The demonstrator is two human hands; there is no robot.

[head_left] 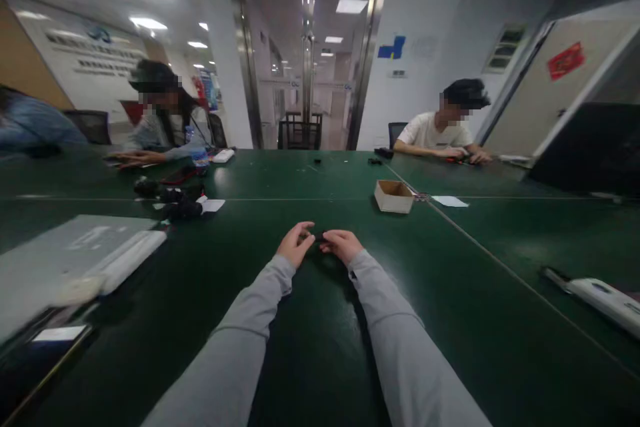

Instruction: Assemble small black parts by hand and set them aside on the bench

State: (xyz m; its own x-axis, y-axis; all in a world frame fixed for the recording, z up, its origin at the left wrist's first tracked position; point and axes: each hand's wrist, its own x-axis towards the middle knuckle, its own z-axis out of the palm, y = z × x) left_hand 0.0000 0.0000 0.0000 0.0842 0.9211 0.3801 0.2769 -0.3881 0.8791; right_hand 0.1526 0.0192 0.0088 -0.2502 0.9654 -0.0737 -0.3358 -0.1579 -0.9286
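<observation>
Above the green table, my right hand [343, 245] is closed in a pinch on a small black object [321, 236]. What kind of object it is cannot be made out; part of it is hidden by the fingers. My left hand [297, 244] is just to its left, fingers curved and apart, with the thumb tip close to the object's left end. Whether that thumb touches it I cannot tell. Long grey sleeves cover both forearms.
An open cardboard box [394, 200] stands to the right, near white paper [450, 201]. On the left lie black straps or gear [183, 207] and a silver laptop-like slab [85, 247]. A white device [605, 300] lies far right. Several people sit across the green table [310, 340].
</observation>
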